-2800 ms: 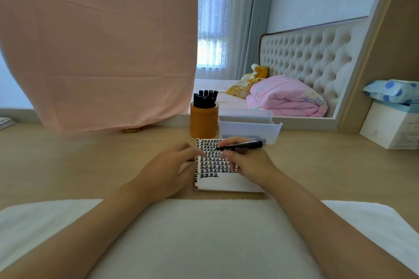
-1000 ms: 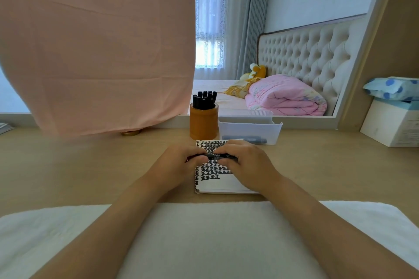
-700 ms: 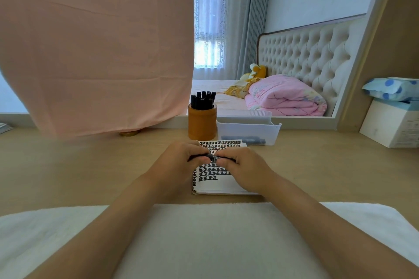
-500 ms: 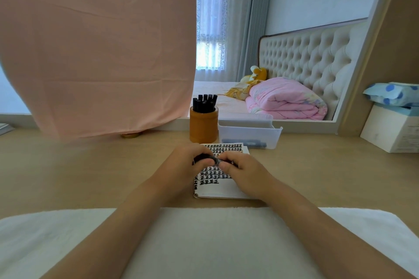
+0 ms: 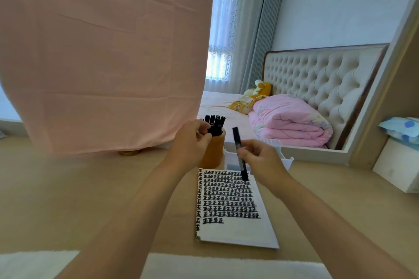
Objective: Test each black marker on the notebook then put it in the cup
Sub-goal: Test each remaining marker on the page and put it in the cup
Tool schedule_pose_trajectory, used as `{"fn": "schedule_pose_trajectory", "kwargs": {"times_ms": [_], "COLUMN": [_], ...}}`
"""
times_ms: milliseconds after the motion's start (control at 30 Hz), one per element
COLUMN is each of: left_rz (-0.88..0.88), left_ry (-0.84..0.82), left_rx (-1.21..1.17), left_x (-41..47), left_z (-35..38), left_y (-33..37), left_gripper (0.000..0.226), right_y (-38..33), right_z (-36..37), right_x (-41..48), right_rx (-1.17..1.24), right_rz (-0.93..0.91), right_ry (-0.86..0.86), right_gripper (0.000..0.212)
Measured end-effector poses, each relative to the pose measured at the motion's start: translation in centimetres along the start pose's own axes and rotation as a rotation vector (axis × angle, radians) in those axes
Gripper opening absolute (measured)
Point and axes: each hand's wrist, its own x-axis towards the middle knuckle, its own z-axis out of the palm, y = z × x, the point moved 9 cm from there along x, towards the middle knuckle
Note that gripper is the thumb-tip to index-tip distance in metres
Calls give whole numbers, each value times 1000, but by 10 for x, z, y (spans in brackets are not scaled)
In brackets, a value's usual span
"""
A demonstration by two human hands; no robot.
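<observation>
Pinched in my right hand point(image 5: 260, 158), a marker point(image 5: 237, 140) stands nearly upright, its lower end over the top edge of the notebook point(image 5: 229, 201). My left hand point(image 5: 192, 140) curls at the markers point(image 5: 215, 123) standing in the cup point(image 5: 215, 153), just behind the notebook; whether it grips one I cannot tell.

Pale wood-look surface point(image 5: 68, 199), matt and smooth. On it lies a notebook point(image 5: 233, 231) of white matt paper, inked with dense black marks. At twelve o'clock from the notebook stands a smooth orange-brown cup point(image 5: 214, 152), material unclear; at one o'clock, a translucent white plastic tray point(image 5: 286, 162). A black marker point(image 5: 237, 140) looks like dull plastic. Creased pink cloth point(image 5: 102, 52) hangs at ten o'clock. A fluffy white towel point(image 5: 226, 267) is at six, a tufted padded headboard point(image 5: 317, 79) at two.
</observation>
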Motion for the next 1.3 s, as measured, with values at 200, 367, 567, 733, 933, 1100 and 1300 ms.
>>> {"fn": "schedule_pose_trajectory", "kwargs": {"times_ms": [200,367,567,733,933,1100,1300], "left_rz": [-110,-174,-144,-120,-91,-59,13], "left_ry": [49,-8,-106,-52,-38,-126,-131], "left_rx": [41,-14,-200,-211,-142,-127,-104], "left_x": [41,48,54,55,60,60,58], "left_z": [23,37,48,44,43,56,52], "left_y": [-34,-63,-66,-70,-75,-69,-53], "left_gripper": [49,64,64,54,68,77,81], "right_y": [-20,-21,-11,9,7,14,21], "right_z": [-26,-23,12,37,41,64,41], "right_x": [63,100,126,136,140,142,141], "right_rx": [29,6,-76,-236,-284,-331,-178], "right_rz": [-34,-71,-47,24,-3,15,46], "right_ry": [175,209,115,0,-40,-251,-283], "right_gripper": [9,12,14,15,57,63,70]}}
